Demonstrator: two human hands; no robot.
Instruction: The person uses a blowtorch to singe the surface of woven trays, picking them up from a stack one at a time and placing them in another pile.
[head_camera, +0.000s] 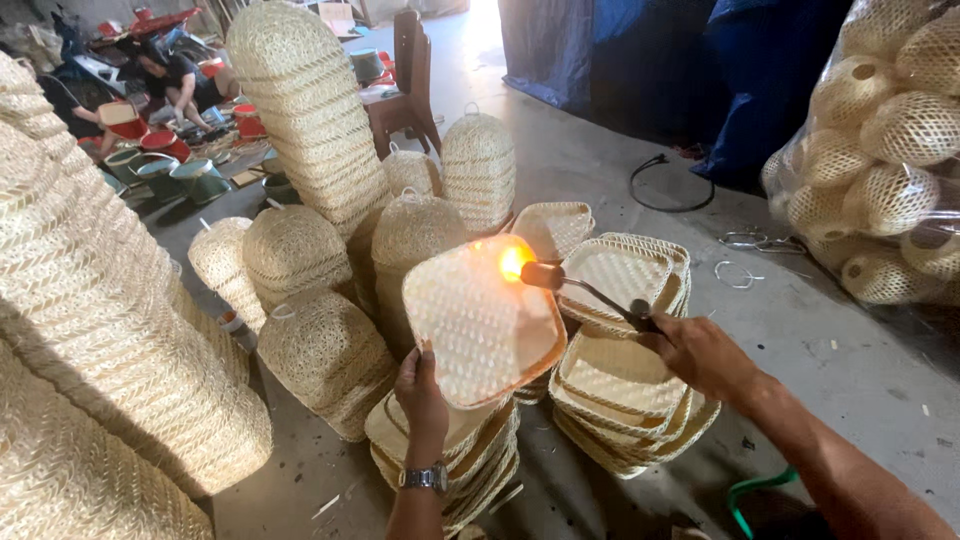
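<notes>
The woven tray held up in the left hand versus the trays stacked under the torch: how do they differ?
The held tray is tilted up on edge, gripped by the left hand; the stacked trays lie flat, nested on the floor. The flame of the torch, held in the right hand, glows orange on the held tray; the stacked trays are unlit. Both are pale, square-ish weaves.

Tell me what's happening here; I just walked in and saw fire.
The left hand holds up a square pale woven bamboo tray by its lower edge. The right hand grips a metal gas torch, its flame touching the tray's upper rim. Stacks of similar trays lie on the floor underneath.
</notes>
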